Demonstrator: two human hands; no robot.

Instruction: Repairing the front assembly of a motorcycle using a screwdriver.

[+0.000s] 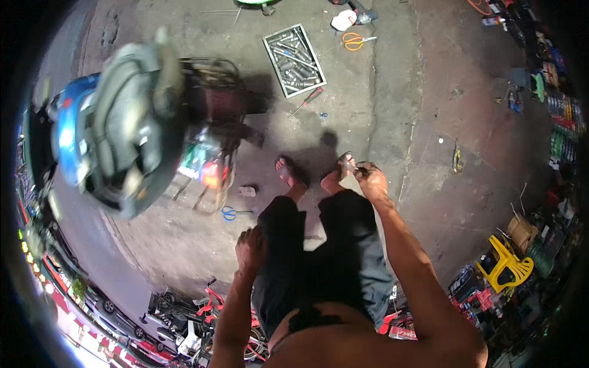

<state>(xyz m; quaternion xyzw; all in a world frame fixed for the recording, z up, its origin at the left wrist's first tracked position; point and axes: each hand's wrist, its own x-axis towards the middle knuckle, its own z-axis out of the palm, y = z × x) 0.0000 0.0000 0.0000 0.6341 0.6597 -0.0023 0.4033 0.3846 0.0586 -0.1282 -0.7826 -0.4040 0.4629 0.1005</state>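
My left hand [250,249] hangs beside the left leg of my dark trousers [279,251], its fingers loosely bent and a little apart, with nothing seen in it. Out in front of my right knee, my right hand [372,183] is closed, its fingers bent round something dark and too small to name. Blue-handled scissors [232,213] lie on the ground ahead of the left hand, close to a small pale block [246,191]. Further ahead, a red-handled screwdriver [308,100] lies below a metal tray [268,56] filled with sockets and other metal tools.
A blue and grey vehicle [76,129], partly blurred, stands close on the left. Orange-handled scissors [353,42] lie beyond the tray. To the right are a yellow-handled tool [457,161], a yellow plastic chair [504,267] and rows of bottles [564,110]. Motorbikes [169,313] stand at lower left.
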